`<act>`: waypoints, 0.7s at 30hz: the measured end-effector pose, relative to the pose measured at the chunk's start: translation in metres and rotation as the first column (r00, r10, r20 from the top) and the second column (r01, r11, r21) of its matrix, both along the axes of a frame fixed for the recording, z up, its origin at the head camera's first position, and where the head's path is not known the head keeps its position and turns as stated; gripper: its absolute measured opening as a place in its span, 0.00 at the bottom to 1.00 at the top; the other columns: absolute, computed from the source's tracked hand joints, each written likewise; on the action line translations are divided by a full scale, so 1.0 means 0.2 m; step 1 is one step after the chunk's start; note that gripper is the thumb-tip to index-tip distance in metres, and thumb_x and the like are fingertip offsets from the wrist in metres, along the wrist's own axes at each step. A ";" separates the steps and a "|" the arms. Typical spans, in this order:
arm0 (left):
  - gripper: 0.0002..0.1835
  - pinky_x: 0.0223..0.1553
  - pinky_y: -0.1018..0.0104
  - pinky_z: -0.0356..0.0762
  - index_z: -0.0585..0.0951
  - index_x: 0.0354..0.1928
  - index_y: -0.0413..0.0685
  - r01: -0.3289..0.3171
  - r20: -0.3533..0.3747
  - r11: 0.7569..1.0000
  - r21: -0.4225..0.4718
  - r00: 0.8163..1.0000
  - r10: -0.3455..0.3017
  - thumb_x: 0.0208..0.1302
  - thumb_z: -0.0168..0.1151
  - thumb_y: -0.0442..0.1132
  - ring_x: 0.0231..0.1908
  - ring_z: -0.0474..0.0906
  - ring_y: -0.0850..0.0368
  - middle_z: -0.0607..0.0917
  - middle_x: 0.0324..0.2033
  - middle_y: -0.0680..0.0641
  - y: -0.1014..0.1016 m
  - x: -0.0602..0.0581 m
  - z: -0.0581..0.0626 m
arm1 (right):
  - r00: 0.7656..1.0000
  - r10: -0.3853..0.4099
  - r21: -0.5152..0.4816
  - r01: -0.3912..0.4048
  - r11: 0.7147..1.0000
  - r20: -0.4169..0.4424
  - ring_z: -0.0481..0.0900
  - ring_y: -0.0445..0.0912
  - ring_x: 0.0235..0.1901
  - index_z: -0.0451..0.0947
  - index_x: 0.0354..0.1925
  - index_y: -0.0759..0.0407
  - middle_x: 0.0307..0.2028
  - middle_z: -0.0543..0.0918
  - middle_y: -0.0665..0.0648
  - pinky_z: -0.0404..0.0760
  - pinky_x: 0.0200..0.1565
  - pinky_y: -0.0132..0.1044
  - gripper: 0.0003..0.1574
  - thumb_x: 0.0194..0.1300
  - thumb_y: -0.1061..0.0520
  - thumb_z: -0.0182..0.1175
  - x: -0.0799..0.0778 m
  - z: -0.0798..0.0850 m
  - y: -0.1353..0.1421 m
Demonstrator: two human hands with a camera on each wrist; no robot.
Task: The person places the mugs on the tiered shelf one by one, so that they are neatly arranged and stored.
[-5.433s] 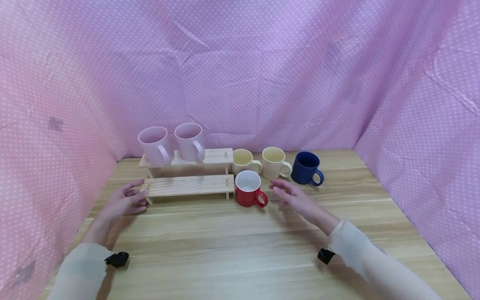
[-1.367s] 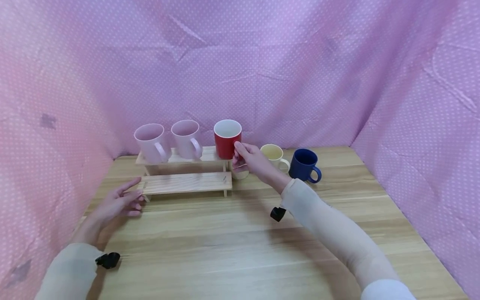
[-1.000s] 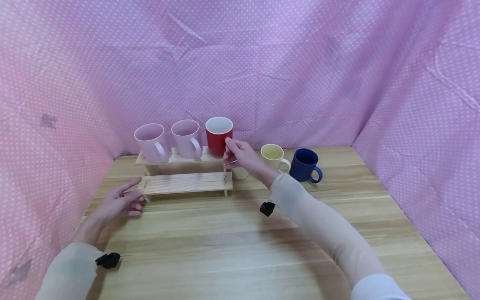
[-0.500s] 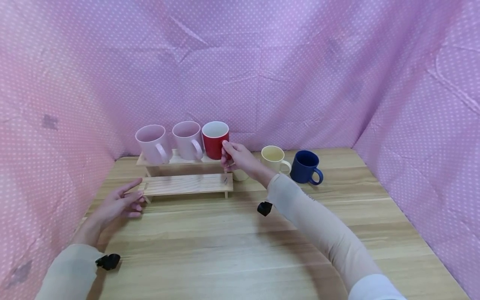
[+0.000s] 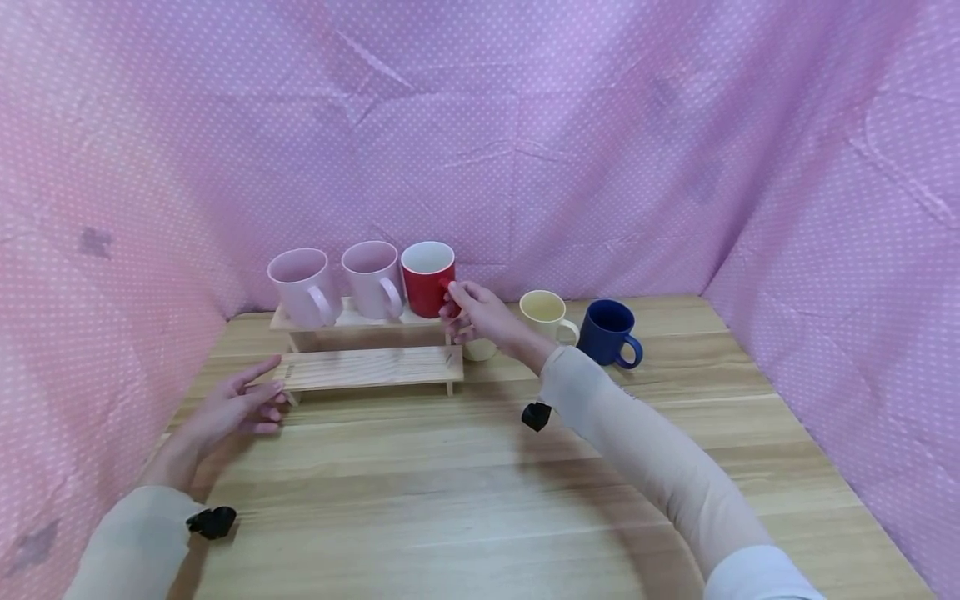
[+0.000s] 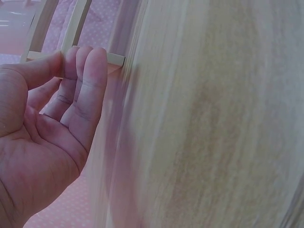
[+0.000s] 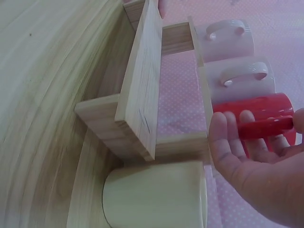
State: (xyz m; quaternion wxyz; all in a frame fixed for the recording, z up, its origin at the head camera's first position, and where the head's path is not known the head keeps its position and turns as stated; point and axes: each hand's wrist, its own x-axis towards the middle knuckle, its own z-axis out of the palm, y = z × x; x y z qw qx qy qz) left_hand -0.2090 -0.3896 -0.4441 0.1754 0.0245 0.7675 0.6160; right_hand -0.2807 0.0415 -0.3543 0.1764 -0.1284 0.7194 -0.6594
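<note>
Outwardly glossy and white within, the red mug (image 5: 426, 292) stands upright on the wooden rack's upper step (image 5: 348, 316), beside 2 pink mugs (image 5: 369, 292), its handle (image 7: 266, 128) pinched by the right hand (image 5: 487, 318), while the left hand (image 5: 227, 414) touches the lower step (image 5: 371, 369) with relaxed fingers (image 6: 91, 88).

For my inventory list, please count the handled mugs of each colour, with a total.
Pale pink cylindrical mugs: 2
Pale yellow cylindrical mugs: 2 (one partly hidden)
Red cylindrical mug, white inside: 1
Dark blue cylindrical mug: 1
Total: 6
</note>
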 end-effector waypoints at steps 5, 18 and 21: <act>0.41 0.42 0.54 0.89 0.43 0.81 0.47 -0.011 0.004 1.000 -0.005 1.000 0.011 0.79 0.55 0.44 0.36 0.83 0.56 0.84 0.41 0.47 -0.02 0.02 0.01 | 0.996 -0.028 0.069 0.034 0.997 -0.085 0.73 0.63 0.62 0.67 0.66 0.60 0.62 0.75 0.65 0.80 0.59 0.59 0.28 0.83 0.42 0.42 0.02 0.01 0.10; 0.41 0.44 0.54 0.89 0.42 0.81 0.49 -0.004 -0.003 1.000 0.014 1.000 0.004 0.79 0.54 0.43 0.36 0.83 0.56 0.84 0.42 0.46 0.01 0.01 -0.01 | 0.863 -0.297 0.194 0.400 0.896 -0.409 0.61 0.62 0.71 0.57 0.75 0.63 0.72 0.63 0.67 0.69 0.67 0.61 0.38 0.80 0.43 0.50 0.14 -0.03 0.89; 0.41 0.44 0.54 0.89 0.43 0.81 0.49 -0.016 -0.008 1.000 0.007 1.000 0.016 0.79 0.54 0.44 0.36 0.83 0.56 0.84 0.41 0.48 0.01 0.01 0.00 | 0.845 -0.366 0.218 0.471 0.855 -0.389 0.51 0.64 0.74 0.50 0.79 0.61 0.76 0.55 0.66 0.60 0.71 0.65 0.43 0.80 0.41 0.49 0.17 -0.08 1.07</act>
